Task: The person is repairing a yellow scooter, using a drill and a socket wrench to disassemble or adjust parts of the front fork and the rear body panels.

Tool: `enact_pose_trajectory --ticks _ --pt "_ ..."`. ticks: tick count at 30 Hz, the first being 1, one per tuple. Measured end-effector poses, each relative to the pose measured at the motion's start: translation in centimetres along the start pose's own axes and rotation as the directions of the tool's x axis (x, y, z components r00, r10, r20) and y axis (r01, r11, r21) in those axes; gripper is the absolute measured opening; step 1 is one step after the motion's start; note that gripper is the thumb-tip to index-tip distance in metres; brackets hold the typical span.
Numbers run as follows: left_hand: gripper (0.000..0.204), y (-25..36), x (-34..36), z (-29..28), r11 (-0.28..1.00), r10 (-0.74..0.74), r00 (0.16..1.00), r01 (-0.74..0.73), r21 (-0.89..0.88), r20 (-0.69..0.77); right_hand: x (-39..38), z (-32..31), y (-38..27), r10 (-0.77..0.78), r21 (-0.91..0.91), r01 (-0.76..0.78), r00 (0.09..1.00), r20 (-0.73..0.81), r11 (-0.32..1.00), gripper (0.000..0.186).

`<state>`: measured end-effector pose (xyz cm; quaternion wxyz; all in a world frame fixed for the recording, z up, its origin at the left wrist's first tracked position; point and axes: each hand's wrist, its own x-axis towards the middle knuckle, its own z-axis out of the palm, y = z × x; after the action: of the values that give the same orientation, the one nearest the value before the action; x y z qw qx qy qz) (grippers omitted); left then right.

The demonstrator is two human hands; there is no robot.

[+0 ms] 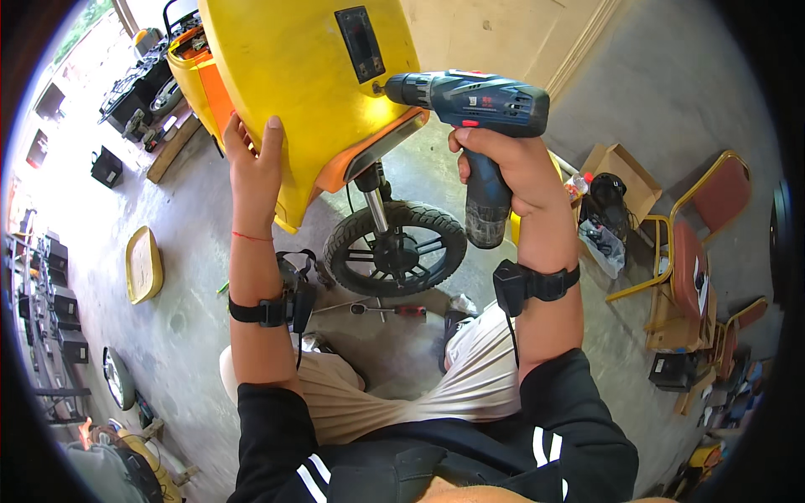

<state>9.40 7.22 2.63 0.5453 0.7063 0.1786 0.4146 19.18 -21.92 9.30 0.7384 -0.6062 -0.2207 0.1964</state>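
A large yellow body panel (310, 67) with an orange lower trim stands before me, above a black-tyred front wheel (394, 249). A dark rectangular plate (360, 42) is set into the panel. My right hand (511, 159) is wrapped around the handle of a blue cordless drill (486, 105). The drill lies level, its chuck pointing left and its tip at the panel just below the plate; a light glows there. With thumb and fingers, my left hand (254, 172) holds the panel's left edge. Some of its fingertips are hidden.
A ratchet with a red handle (409, 310) lies on the floor by the wheel. A yellow tray-like part (144, 264) is at left. Chairs (723, 189) and an open cardboard box (625, 172) stand at right. A black box (106, 167) sits on the far-left floor.
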Motion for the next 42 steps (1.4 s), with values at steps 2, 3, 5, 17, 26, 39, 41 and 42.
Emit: enact_pose_trajectory --ticks 2,3,5,17,26,39,41,42 --pt "0.069 0.2 -0.1 0.1 1.0 -0.011 1.0 0.011 -0.027 0.017 0.1 -0.1 0.0 0.002 0.001 -0.002 1.0 0.005 1.0 0.025" --pt "0.068 0.3 -0.1 0.1 0.999 -0.011 1.0 0.011 -0.031 0.017 0.1 -0.1 0.1 0.003 0.0 -0.003 1.0 0.011 1.0 0.025" --pt "0.068 0.3 -0.2 0.1 0.999 -0.012 1.0 0.013 -0.032 0.017 0.1 -0.1 0.1 0.007 0.002 -0.007 1.0 0.018 1.0 0.024" --pt "0.069 -0.6 0.3 -0.2 1.0 0.025 1.0 -0.025 0.003 0.013 0.1 0.1 -0.1 0.045 -0.013 -0.045 0.999 0.026 0.999 0.048" --pt "0.069 -0.1 0.1 0.0 1.0 -0.002 1.0 0.002 -0.029 0.006 0.3 0.0 0.3 0.079 -0.001 -0.079 0.997 0.003 0.997 0.041" --pt "0.063 -3.6 1.7 -1.5 0.989 -0.029 0.999 0.023 0.143 0.039 0.1 0.1 1.1 0.033 0.028 -0.035 0.999 0.04 0.999 0.015" --pt "0.066 -3.9 2.7 -1.6 0.982 -0.033 0.993 0.012 0.187 0.113 0.5 -0.2 1.4 0.063 -0.11 -0.064 0.998 -0.009 0.992 0.013" --pt "0.067 -3.8 3.1 -1.5 0.991 -0.023 0.992 0.006 0.131 0.127 0.9 0.0 1.4 0.019 -0.187 -0.022 1.0 -0.02 0.982 0.017"
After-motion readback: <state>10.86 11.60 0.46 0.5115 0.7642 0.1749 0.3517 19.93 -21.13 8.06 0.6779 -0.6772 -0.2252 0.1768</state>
